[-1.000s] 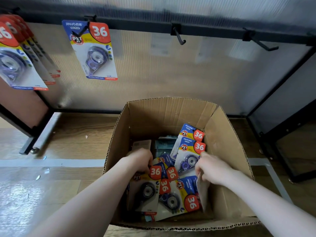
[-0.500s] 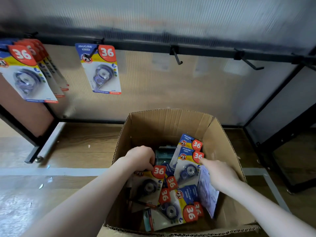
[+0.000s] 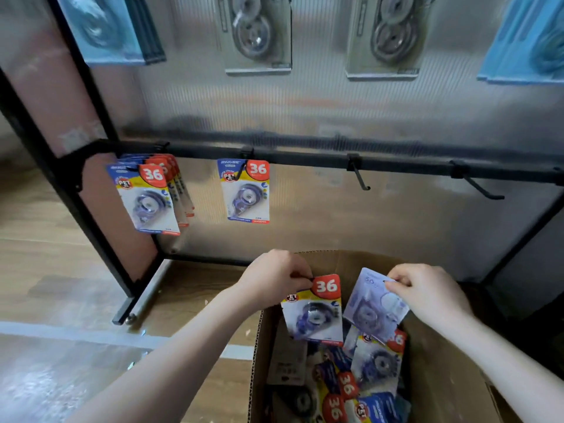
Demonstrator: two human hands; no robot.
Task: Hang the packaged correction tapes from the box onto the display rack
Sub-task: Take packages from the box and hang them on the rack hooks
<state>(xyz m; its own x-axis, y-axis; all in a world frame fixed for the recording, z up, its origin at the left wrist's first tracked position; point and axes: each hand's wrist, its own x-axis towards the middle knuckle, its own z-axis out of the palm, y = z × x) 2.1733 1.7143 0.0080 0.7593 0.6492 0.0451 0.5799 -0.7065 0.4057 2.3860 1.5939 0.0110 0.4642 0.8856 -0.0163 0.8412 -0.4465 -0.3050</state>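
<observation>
My left hand (image 3: 274,277) pinches the top corner of a correction tape pack (image 3: 314,312), face towards me, lifted above the cardboard box (image 3: 445,389). A second pack (image 3: 374,306), its pale back side showing, is pinched at the top by my right hand (image 3: 427,291). Several more packs (image 3: 345,389) lie in the box below. On the black rail (image 3: 305,161) of the display rack, a bunch of packs (image 3: 149,196) hangs on the left hook and a single pack (image 3: 245,192) on the hook beside it. Two hooks (image 3: 360,178) (image 3: 479,186) to the right are bare.
Other blister packs (image 3: 256,35) hang on an upper row, blurred. The rack's black frame leg (image 3: 91,209) stands left on the wooden floor. A white tape line (image 3: 91,337) crosses the floor in front of the box.
Both hands rose out of the box, each lifting one pack. The view tilted up, so the rack rail and upper row came into sight.
</observation>
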